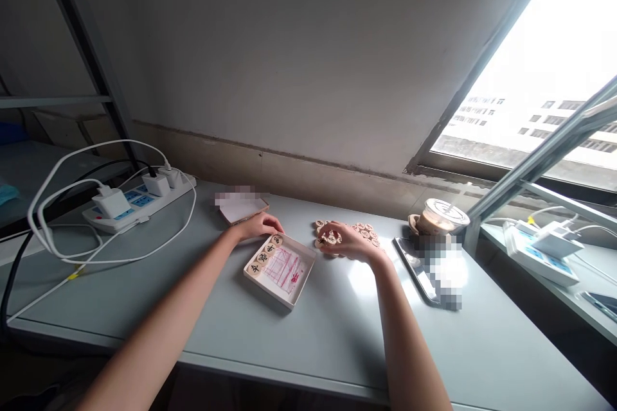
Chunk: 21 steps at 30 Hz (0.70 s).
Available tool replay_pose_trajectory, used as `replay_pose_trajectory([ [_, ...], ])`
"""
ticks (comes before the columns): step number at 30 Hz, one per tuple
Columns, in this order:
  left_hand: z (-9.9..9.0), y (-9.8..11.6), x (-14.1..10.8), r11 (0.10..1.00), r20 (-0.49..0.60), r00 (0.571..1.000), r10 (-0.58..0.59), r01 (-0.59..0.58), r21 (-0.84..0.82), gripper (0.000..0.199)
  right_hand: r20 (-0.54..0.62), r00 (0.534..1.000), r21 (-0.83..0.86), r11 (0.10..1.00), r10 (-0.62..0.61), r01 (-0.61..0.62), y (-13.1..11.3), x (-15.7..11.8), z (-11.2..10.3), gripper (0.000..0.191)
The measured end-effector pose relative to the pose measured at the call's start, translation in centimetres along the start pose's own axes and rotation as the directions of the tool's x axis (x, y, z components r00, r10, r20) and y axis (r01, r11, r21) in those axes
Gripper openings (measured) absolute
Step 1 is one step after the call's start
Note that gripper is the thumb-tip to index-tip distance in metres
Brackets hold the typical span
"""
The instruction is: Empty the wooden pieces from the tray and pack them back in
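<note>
A shallow white box lies on the desk, with a row of round xiangqi pieces along its left side and red line markings on its floor. My left hand is at the box's far left corner, its curled fingers against the rim. To the right of the box, my right hand bends over a cluster of xiangqi pieces. Its fingertips are closed around a piece at the cluster's left side. The palm hides some of the pieces beneath it.
Behind my left hand sits a box lid, partly blurred out. A power strip with looping white cables takes up the left of the desk. At right are a phone and a lidded drink cup, near a metal frame.
</note>
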<state>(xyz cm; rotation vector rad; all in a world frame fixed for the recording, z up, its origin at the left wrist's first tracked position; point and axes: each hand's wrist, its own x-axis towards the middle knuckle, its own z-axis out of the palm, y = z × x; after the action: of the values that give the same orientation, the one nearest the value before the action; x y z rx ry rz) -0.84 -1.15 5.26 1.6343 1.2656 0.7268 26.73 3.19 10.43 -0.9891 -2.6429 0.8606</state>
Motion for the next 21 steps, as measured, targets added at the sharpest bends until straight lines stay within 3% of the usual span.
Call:
replay_pose_trajectory([
  [3, -0.7, -0.1, -0.2, 1.0, 0.045, 0.999, 0.029, -0.029, -0.002, 0.023, 0.074, 0.996, -0.009, 0.999, 0.049, -0.049, 2.0, -0.1, 0.3, 0.021],
  [7, -0.7, -0.4, -0.2, 0.999, 0.046, 0.998, 0.043, -0.045, 0.031, 0.023, 0.079, 0.994, -0.029, 0.997, 0.071, -0.069, 3.3, 0.2, 0.8, 0.025],
  [11, -0.4, -0.5, 0.0, 0.998, 0.03, 0.999, 0.037, -0.039, 0.051, 0.021, 0.076, 0.997, -0.008, 1.0, 0.022, -0.022, 2.8, 0.3, 0.6, 0.028],
  [16, -0.3, -0.3, 0.1, 0.996, 0.026, 0.999, 0.029, -0.031, 0.081, 0.02, 0.141, 0.99, 0.031, 1.0, -0.003, -0.001, 2.1, 0.5, 0.8, 0.018],
  [21, -0.3, -0.3, 0.1, 0.999, 0.021, 0.999, 0.032, -0.033, 0.036, 0.018, 0.092, 0.996, -0.024, 1.0, 0.019, -0.017, 2.5, 0.6, 1.2, 0.013],
])
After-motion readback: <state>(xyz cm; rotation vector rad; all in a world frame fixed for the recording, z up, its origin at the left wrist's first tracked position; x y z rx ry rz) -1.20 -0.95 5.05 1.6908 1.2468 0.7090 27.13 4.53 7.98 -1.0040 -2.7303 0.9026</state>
